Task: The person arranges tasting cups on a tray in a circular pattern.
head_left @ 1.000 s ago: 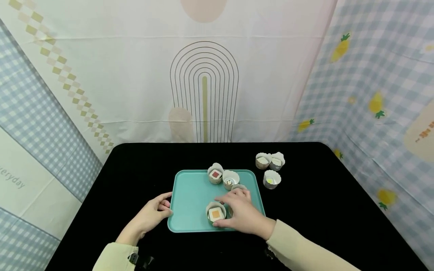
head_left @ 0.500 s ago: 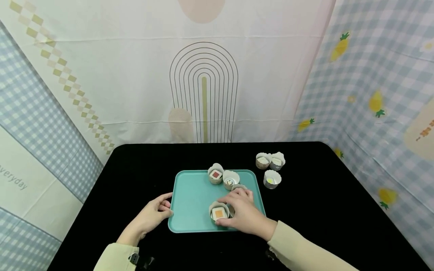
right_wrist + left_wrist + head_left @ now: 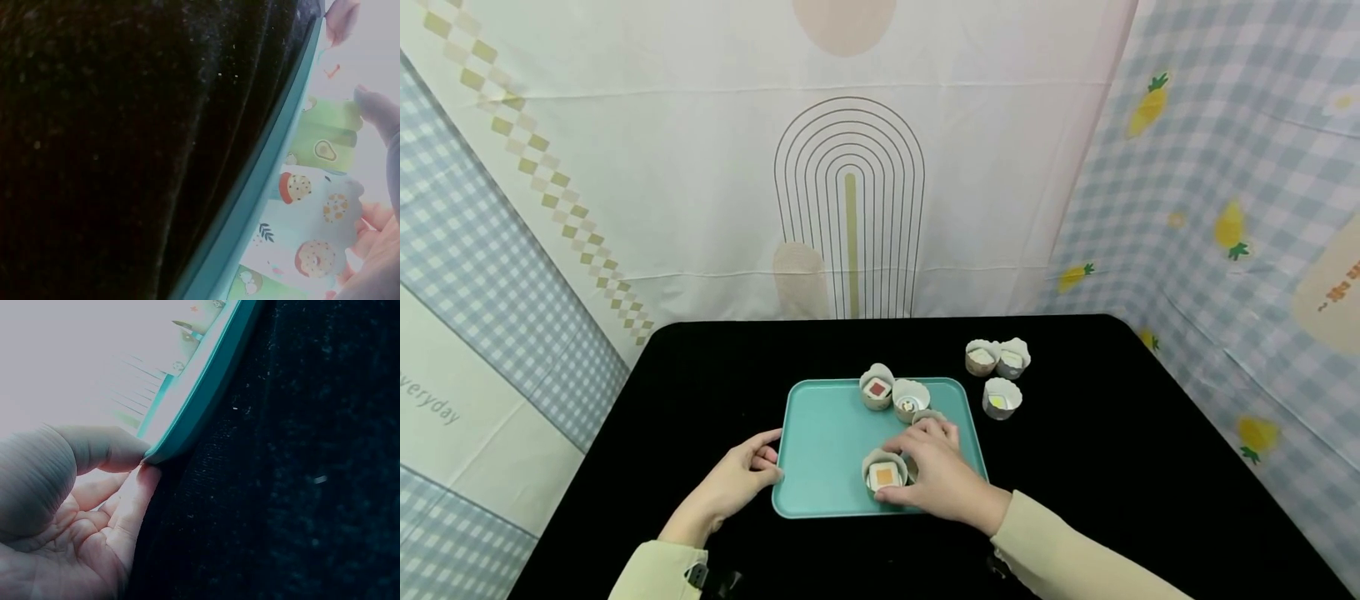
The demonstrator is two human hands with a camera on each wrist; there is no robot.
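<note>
The left hand is pinching the left edge of the tray between thumb and fingers; the right hand is curving round the orange-square cup, thumb on its near side and forefinger on its far side; this cup is standing on the tray, near the front edge and right of the middle; another cup is showing only in part behind the right hand's fingers; the red-square cup and a pale cup are standing side by side at the tray's far edge; a half-hidden cup is peeking out beyond the right hand; three more cups are standing on the black table right of the tray, two together at the back and the yellow-bit cup nearer; in the right wrist view, a doughnut-print cup is standing beside a green one.
</note>
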